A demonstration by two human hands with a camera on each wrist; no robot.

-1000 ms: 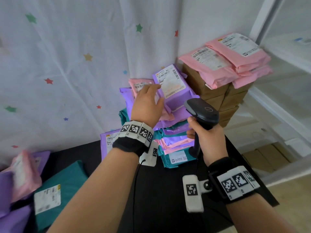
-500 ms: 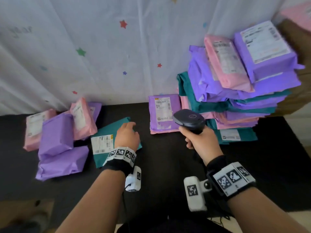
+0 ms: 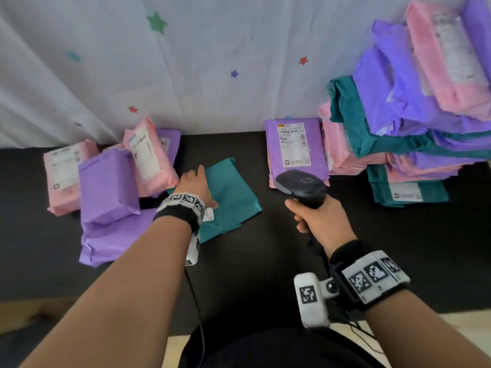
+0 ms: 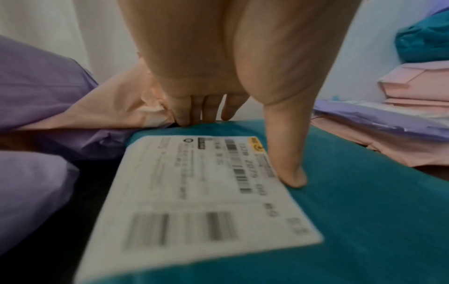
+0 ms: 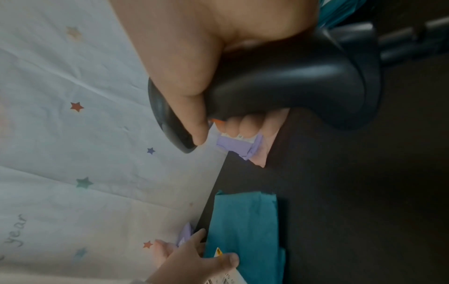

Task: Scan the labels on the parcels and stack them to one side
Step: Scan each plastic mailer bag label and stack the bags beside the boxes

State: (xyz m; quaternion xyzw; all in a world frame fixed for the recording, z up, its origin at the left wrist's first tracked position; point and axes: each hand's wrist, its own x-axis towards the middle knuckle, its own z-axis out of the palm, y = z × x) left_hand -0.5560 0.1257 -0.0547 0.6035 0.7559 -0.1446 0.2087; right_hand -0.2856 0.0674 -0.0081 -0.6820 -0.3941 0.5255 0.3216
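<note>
A teal parcel (image 3: 233,197) lies flat on the black table (image 3: 265,266), its white label (image 4: 194,192) facing up. My left hand (image 3: 196,184) rests on it: the fingers (image 4: 194,109) reach straight to its far edge and the thumb (image 4: 289,169) presses on top beside the label. To the right, my right hand (image 3: 316,219) grips the black scanner (image 3: 303,185) by its handle, head pointing forward over the table. The tall stack of parcels (image 3: 411,134) stands at the far right.
A purple parcel (image 3: 295,147) with its label up lies on a pink one just beyond the scanner. Left of the teal parcel, pink parcels (image 3: 62,173) and purple parcels (image 3: 107,187) lie loosely piled. A star-printed white curtain (image 3: 186,62) closes the back.
My left hand left the top of the stack and swung left and down onto the teal parcel. My view followed to the left. The right hand kept the scanner and lowered slightly.
</note>
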